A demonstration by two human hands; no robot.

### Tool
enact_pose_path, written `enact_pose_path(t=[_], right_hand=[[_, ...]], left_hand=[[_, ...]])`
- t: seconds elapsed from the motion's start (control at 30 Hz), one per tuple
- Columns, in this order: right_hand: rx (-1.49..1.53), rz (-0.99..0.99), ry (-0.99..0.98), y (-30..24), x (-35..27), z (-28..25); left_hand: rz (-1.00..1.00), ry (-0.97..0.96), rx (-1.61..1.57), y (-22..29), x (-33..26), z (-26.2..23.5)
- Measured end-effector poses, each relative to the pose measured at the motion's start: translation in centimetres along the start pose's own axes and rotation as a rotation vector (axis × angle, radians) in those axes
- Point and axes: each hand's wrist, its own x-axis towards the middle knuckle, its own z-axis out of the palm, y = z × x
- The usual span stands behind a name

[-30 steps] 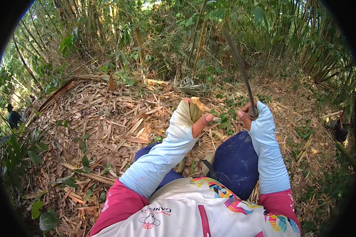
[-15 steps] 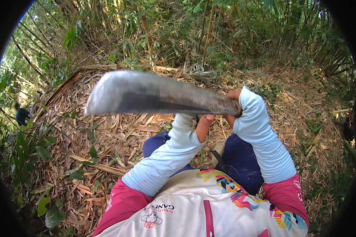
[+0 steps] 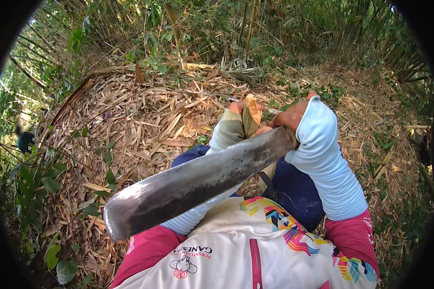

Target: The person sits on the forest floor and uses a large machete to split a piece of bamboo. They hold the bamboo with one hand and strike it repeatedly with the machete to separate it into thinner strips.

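My right hand is closed on the handle of a large machete. Its broad grey blade runs down and to the left, close under the camera, across my left forearm. My left hand holds a short yellowish piece of bamboo shoot upright, just left of my right hand. Both hands sit close together above my knees. Pale blue sleeves cover both forearms, and I wear dark blue trousers.
Dry bamboo leaves and husks cover the ground. Green bamboo stems stand along the far side. Leafy plants grow at the left. A dark figure is at the far left edge.
The machete swung from pointing up and away to lying across the view, then dropped lower toward my chest. My hands moved closer together around the bamboo piece.
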Motion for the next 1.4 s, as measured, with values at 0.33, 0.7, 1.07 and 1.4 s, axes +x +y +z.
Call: enact_pose_path(t=[0.33, 0.7, 1.07, 1.4], right_hand=[[0.063, 0.049, -0.121, -0.4, 0.3, -0.5], [0.2, 0.017, 0.136, 0.4, -0.4, 0.5], [0.204, 0.043, 0.14, 0.6, -0.4, 0.6], [0.198, 0.135, -0.046, 0.4, -0.4, 0.4]], left_hand=[[0.115, -0.007, 0.252, 0.0, -0.4, 0.5], [-0.028, 0.1, 0.266, 1.6, -1.6, 0.5], [-0.025, 0.278, 0.079, 3.6, -0.4, 3.4], [0.134, 0.289, 0.382, 1.9, 0.6, 1.7]])
